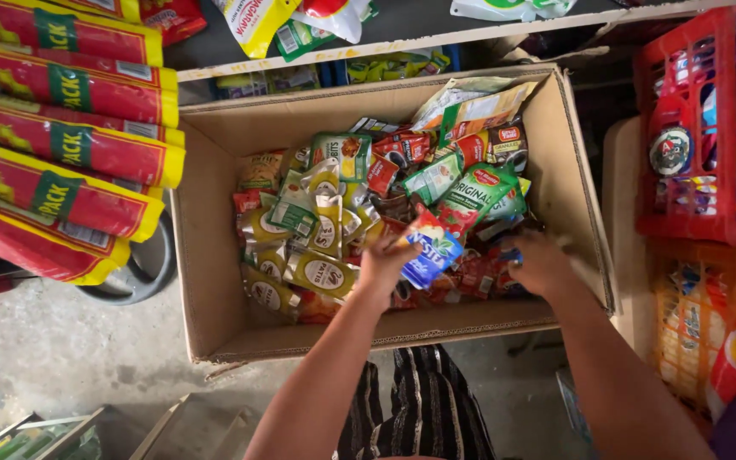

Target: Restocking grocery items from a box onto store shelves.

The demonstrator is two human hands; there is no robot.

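Head view: left hand (382,266) down in the cardboard box (215,281), fingers closed on a blue-and-white sachet (433,249) near the box's middle. Right hand (539,264) just to the right, knuckles up, buried among red sachets (474,277); grip hidden, cannot tell. Olive-green pouches (317,271) heaped left. Red crate (685,128) far right; red-and-yellow packs (61,145) hanging left.

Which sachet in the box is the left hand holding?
The blue-and-white sachet, at the left hand; the sachets around it are mostly red, green or olive.
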